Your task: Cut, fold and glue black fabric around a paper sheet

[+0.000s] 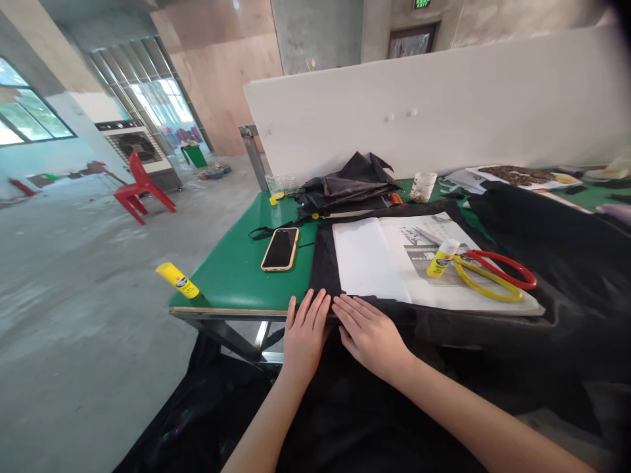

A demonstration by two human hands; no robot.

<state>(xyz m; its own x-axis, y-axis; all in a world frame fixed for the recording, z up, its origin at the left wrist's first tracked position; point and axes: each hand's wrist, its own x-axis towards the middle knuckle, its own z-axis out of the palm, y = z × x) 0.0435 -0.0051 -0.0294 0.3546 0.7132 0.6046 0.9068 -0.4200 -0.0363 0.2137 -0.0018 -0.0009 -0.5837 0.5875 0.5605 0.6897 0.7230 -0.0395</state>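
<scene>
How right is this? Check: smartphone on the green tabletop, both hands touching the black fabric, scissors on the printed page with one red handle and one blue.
Only the blue is wrong: the head view shows the scissors on the printed page with one red handle and one yellow. The smartphone is on the green tabletop; left hand and right hand touch the black fabric.

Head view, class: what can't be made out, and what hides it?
Head view: fine print on the white pages, too small; glue stick hides some.
Head view: left hand and right hand, palms hidden by their backs.
Head view: black material at right, cut off by picture's edge.
</scene>
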